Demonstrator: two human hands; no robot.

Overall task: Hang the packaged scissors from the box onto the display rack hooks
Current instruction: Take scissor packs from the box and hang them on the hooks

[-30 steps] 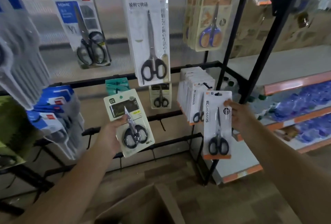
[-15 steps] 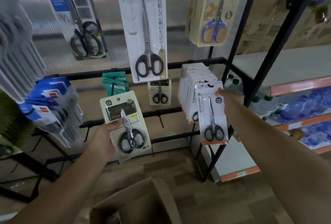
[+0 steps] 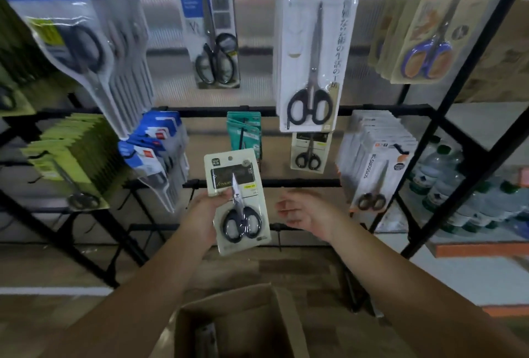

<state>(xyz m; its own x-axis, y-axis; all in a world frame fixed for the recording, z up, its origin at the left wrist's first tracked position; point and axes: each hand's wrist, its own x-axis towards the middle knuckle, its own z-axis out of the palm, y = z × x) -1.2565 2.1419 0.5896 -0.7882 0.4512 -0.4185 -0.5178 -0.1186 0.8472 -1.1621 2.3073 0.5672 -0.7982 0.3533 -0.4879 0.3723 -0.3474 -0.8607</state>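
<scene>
My left hand (image 3: pixel 204 214) grips a cream card pack of black-handled scissors (image 3: pixel 239 203) by its left edge, upright, in front of the lower bars of the black display rack (image 3: pixel 300 183). My right hand (image 3: pixel 305 210) is empty, fingers relaxed, just right of that pack. A white pack of scissors (image 3: pixel 378 174) hangs at the front of a stack on a hook to the right. The cardboard box (image 3: pixel 237 326) stands open below my arms, with a dark pack dimly visible inside.
Other packs hang on the rack: a long white pack (image 3: pixel 313 51), a blue-labelled pack (image 3: pixel 213 34), purple-handled ones (image 3: pixel 423 28), teal packs (image 3: pixel 246 134), a small cream pack (image 3: pixel 309 151), blue and green stacks at left. Water bottles (image 3: pixel 446 183) stand on the right shelf.
My right hand has let go of the white scissors pack, which now hangs on the right hook, and has drawn back toward the middle. The view has shifted left.
</scene>
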